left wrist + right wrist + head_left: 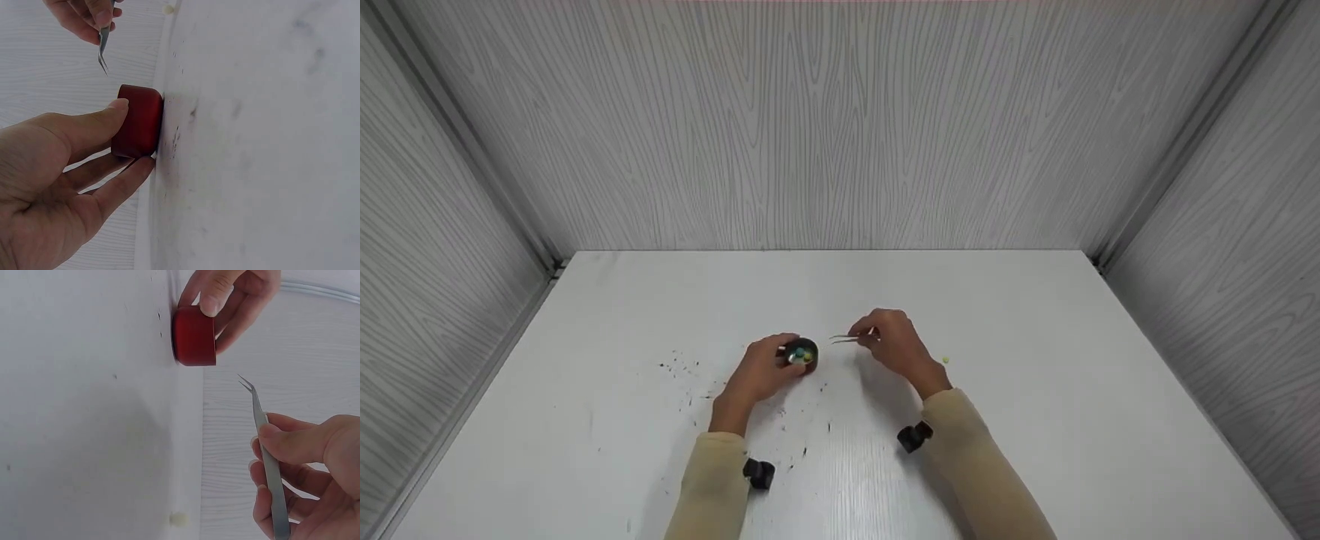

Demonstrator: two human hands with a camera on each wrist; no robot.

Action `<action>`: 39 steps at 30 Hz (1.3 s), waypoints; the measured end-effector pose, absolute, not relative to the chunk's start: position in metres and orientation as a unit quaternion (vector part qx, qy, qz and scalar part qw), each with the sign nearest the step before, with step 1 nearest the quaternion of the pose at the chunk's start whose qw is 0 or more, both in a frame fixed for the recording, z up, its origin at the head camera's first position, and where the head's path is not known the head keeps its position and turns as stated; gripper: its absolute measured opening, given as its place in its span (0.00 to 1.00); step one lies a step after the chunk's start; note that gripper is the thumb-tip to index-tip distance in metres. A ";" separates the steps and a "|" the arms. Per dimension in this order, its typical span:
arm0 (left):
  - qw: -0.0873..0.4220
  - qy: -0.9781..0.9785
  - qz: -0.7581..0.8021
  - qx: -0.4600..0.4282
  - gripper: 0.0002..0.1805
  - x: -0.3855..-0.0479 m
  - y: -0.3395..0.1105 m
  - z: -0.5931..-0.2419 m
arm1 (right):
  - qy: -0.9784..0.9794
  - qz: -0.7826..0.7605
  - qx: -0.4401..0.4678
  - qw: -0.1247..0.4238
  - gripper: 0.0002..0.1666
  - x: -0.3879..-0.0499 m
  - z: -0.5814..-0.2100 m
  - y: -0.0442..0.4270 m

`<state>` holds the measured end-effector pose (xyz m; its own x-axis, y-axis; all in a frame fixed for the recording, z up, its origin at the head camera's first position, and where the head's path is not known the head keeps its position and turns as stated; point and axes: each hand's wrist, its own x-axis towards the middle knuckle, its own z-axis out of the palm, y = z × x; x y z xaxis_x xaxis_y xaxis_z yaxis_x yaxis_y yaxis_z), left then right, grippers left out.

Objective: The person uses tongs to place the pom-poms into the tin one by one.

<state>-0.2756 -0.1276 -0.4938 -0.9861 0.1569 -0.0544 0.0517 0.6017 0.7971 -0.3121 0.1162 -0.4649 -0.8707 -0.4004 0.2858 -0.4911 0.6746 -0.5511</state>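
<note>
Nearest its own wrist camera, the left hand (50,197) curls its thumb and fingers round a small red cup (139,121), grasping it by the side at the white tabletop (1110,420), mouth upward. Seen from the head camera, that hand sits at eight o'clock of the cup, and inside the dark rim lie a teal bead (800,352) and a yellow bead (808,357), too small to make out further. Toward two o'clock, apart from the cup, are the bent tips of the metal tweezers (274,478); the right hand (896,345) grasps their shaft between thumb and fingers, and the two points stand slightly parted. Between three and four o'clock of the right hand, a pale yellow pellet (946,360) lies on the tabletop. Dark specks (663,365) scatter at nine o'clock of the cup and down toward six. Below the hands come beige sleeves (986,469), each with a black device (915,436) at the wrist. Farther out, a grey wood-grain back panel (825,127) rises at twelve o'clock, with side panels (1222,202) at ten and two.
</note>
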 end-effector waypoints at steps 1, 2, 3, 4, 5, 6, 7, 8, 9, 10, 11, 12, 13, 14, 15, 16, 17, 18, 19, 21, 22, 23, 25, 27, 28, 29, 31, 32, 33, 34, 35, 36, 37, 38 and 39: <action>0.060 0.893 0.442 0.058 0.32 -0.275 -0.127 -0.494 | -0.913 0.321 0.242 0.071 0.11 -0.312 -0.464 0.120; 0.061 0.893 0.443 0.057 0.32 -0.275 -0.127 -0.494 | -0.913 0.321 0.240 0.071 0.10 -0.312 -0.463 0.123; 0.061 0.893 0.442 0.057 0.32 -0.275 -0.127 -0.494 | -0.914 0.322 0.238 0.072 0.10 -0.312 -0.462 0.127; 0.062 0.893 0.442 0.056 0.32 -0.275 -0.127 -0.493 | -0.914 0.323 0.235 0.072 0.10 -0.312 -0.461 0.131; 0.062 0.893 0.442 0.056 0.32 -0.275 -0.127 -0.493 | -0.914 0.326 0.232 0.071 0.10 -0.312 -0.461 0.135; 0.062 0.893 0.443 0.054 0.32 -0.275 -0.127 -0.493 | -0.913 0.329 0.230 0.071 0.10 -0.312 -0.460 0.139; 0.062 0.893 0.443 0.054 0.32 -0.275 -0.127 -0.493 | -0.913 0.331 0.227 0.070 0.10 -0.312 -0.460 0.143; 0.062 0.893 0.443 0.053 0.32 -0.274 -0.126 -0.493 | -0.914 0.332 0.224 0.068 0.10 -0.312 -0.460 0.148; 0.063 0.893 0.442 0.054 0.32 -0.274 -0.126 -0.493 | -0.914 0.334 0.220 0.066 0.10 -0.313 -0.460 0.152; 0.062 0.894 0.441 0.054 0.32 -0.274 -0.127 -0.493 | -0.914 0.337 0.215 0.064 0.10 -0.313 -0.460 0.155; 0.061 0.894 0.441 0.055 0.32 -0.274 -0.127 -0.493 | -0.915 0.337 0.212 0.064 0.10 -0.313 -0.460 0.159; 0.061 0.893 0.443 0.055 0.32 -0.274 -0.127 -0.492 | -0.916 0.336 0.209 0.064 0.10 -0.314 -0.460 0.162; 0.059 0.894 0.441 0.058 0.31 -0.274 -0.127 -0.492 | -0.917 0.335 0.206 0.064 0.10 -0.314 -0.461 0.165; 0.059 0.893 0.442 0.059 0.31 -0.274 -0.128 -0.492 | -0.918 0.336 0.203 0.065 0.10 -0.315 -0.461 0.168; 0.058 0.893 0.443 0.059 0.31 -0.274 -0.128 -0.492 | -0.918 0.335 0.201 0.065 0.10 -0.315 -0.461 0.171; 0.058 0.893 0.443 0.059 0.31 -0.274 -0.128 -0.492 | -0.919 0.334 0.200 0.066 0.10 -0.315 -0.462 0.174; 0.058 0.893 0.442 0.060 0.31 -0.275 -0.128 -0.492 | -0.920 0.331 0.200 0.068 0.10 -0.316 -0.462 0.176; 0.058 0.893 0.442 0.060 0.31 -0.275 -0.128 -0.492 | -0.920 0.331 0.198 0.067 0.10 -0.316 -0.462 0.178; 0.058 0.894 0.440 0.061 0.31 -0.275 -0.128 -0.493 | -0.921 0.329 0.197 0.067 0.10 -0.317 -0.462 0.179; 0.060 0.895 0.439 0.060 0.31 -0.275 -0.128 -0.493 | -0.923 0.325 0.194 0.066 0.10 -0.317 -0.462 0.182; 0.060 0.895 0.438 0.062 0.31 -0.275 -0.128 -0.493 | -0.924 0.324 0.193 0.065 0.10 -0.317 -0.462 0.183; 0.059 0.894 0.439 0.063 0.31 -0.275 -0.128 -0.493 | -0.924 0.324 0.193 0.065 0.10 -0.317 -0.462 0.184; 0.058 0.893 0.441 0.064 0.31 -0.274 -0.127 -0.492 | -0.925 0.322 0.190 0.065 0.10 -0.318 -0.462 0.186; 0.057 0.892 0.443 0.065 0.31 -0.274 -0.127 -0.492 | -0.926 0.322 0.187 0.065 0.10 -0.318 -0.463 0.187; 0.056 0.892 0.444 0.065 0.31 -0.274 -0.127 -0.492 | -0.927 0.320 0.186 0.067 0.10 -0.319 -0.464 0.188; 0.056 0.892 0.445 0.064 0.31 -0.274 -0.127 -0.492 | -0.928 0.318 0.184 0.067 0.09 -0.319 -0.465 0.188; 0.055 0.891 0.447 0.063 0.31 -0.273 -0.127 -0.491 | -0.930 0.315 0.179 0.066 0.09 -0.321 -0.467 0.189; 0.055 0.890 0.447 0.062 0.31 -0.273 -0.127 -0.491 | -0.931 0.315 0.175 0.065 0.09 -0.321 -0.469 0.190; 0.054 0.891 0.447 0.062 0.31 -0.273 -0.127 -0.491 | -0.932 0.313 0.173 0.064 0.09 -0.322 -0.470 0.190; 0.054 0.890 0.448 0.062 0.31 -0.273 -0.127 -0.491 | -0.933 0.312 0.170 0.062 0.09 -0.323 -0.470 0.191; 0.054 0.890 0.448 0.061 0.31 -0.273 -0.127 -0.491 | -0.934 0.311 0.167 0.059 0.09 -0.323 -0.471 0.191; 0.054 0.890 0.448 0.061 0.31 -0.273 -0.127 -0.492 | -0.934 0.312 0.163 0.056 0.09 -0.323 -0.472 0.192; 0.055 0.890 0.448 0.061 0.31 -0.273 -0.128 -0.492 | -0.936 0.311 0.159 0.052 0.09 -0.324 -0.473 0.193; 0.055 0.890 0.448 0.061 0.31 -0.273 -0.128 -0.492 | -0.937 0.311 0.155 0.048 0.10 -0.324 -0.474 0.193; 0.054 0.891 0.446 0.063 0.31 -0.274 -0.128 -0.493 | -0.937 0.310 0.152 0.045 0.10 -0.324 -0.475 0.194</action>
